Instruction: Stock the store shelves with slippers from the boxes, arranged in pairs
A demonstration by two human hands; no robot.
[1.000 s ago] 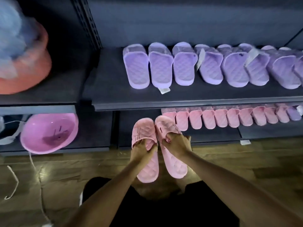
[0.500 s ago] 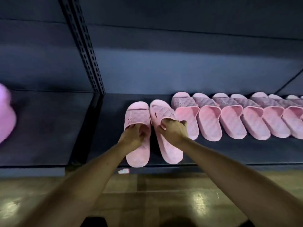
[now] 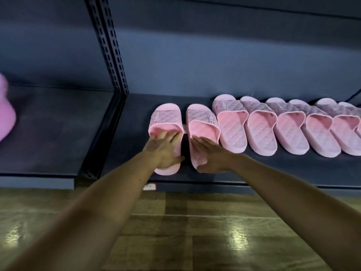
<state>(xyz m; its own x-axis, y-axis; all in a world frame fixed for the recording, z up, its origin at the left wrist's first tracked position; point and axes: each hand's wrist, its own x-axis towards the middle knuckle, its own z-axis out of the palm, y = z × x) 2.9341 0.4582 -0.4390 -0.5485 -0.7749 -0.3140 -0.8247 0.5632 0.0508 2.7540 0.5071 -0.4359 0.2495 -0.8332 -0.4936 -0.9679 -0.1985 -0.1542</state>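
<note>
Two pink quilted slippers lie side by side on the low dark shelf [image 3: 254,173], toes toward the back. My left hand [image 3: 165,148] lies flat with straight fingers on the left slipper [image 3: 166,118]. My right hand [image 3: 210,154] lies flat on the footbed of the right slipper [image 3: 203,122], thumb at its heel. Just right of them runs a row of several matching pink slippers [image 3: 289,130], each overlapping its neighbour.
A perforated black upright [image 3: 106,45] divides this shelf from the dark shelf [image 3: 50,133] on the left, where a pink object [image 3: 4,114] shows at the frame edge. A small price tag [image 3: 149,186] sticks to the shelf front. Wooden floor [image 3: 175,231] lies below.
The pair went from held above the floor onto the low shelf. My hands let go of the straps and now lie flat on the slippers. The view moved closer and lower.
</note>
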